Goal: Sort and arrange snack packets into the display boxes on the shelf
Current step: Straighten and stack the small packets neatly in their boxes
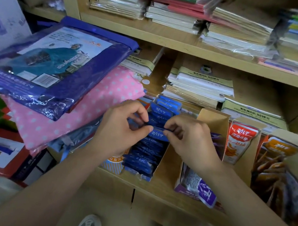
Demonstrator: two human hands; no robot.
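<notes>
- Left hand (pixel 121 128), centre of frame: fingers curled, thumb and forefinger pinching the left end of a blue packet (pixel 157 132).
- Right hand (pixel 189 138), just right of centre: fingers curled likewise, pinching the packet's right end.
- The blue packet is held crosswise between both hands, directly above the row of blue packets (pixel 145 152).
- That row stands on edge in an open cardboard display box (pixel 163 158) on the wooden shelf (pixel 150 191), lower centre.
- To the right, neighbouring boxes hold purple packets (pixel 203 192), a red packet (pixel 239 144) and orange packets (pixel 274 155).
- Left of frame: a pink spotted bundle (pixel 89 106) under a blue raincoat pack (pixel 63 62).
- Top of frame: wrapped notebook stacks (pixel 173 15) on the shelf above.
</notes>
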